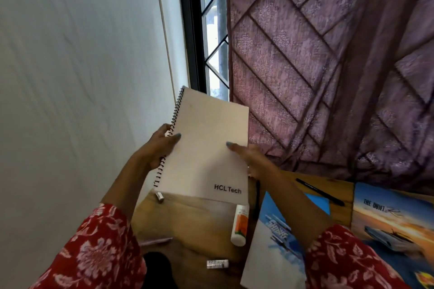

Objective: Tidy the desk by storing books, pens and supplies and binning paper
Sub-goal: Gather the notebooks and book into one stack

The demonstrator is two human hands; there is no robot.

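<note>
Desk (pixel 187 218) below — left hand (pixel 159 145), right hand (pixel 251 159) apparently grip notebook (pixel 206 145).

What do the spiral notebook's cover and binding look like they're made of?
Spiral notebook: the cover looks like matte cream card, flat and glare-free, with printed black lettering. The binding looks like a dark coil, plastic or coated wire; blur leaves that open.

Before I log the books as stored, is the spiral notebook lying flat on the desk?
No: both hands, left and right, hold the spiral notebook up above the desk.
</note>
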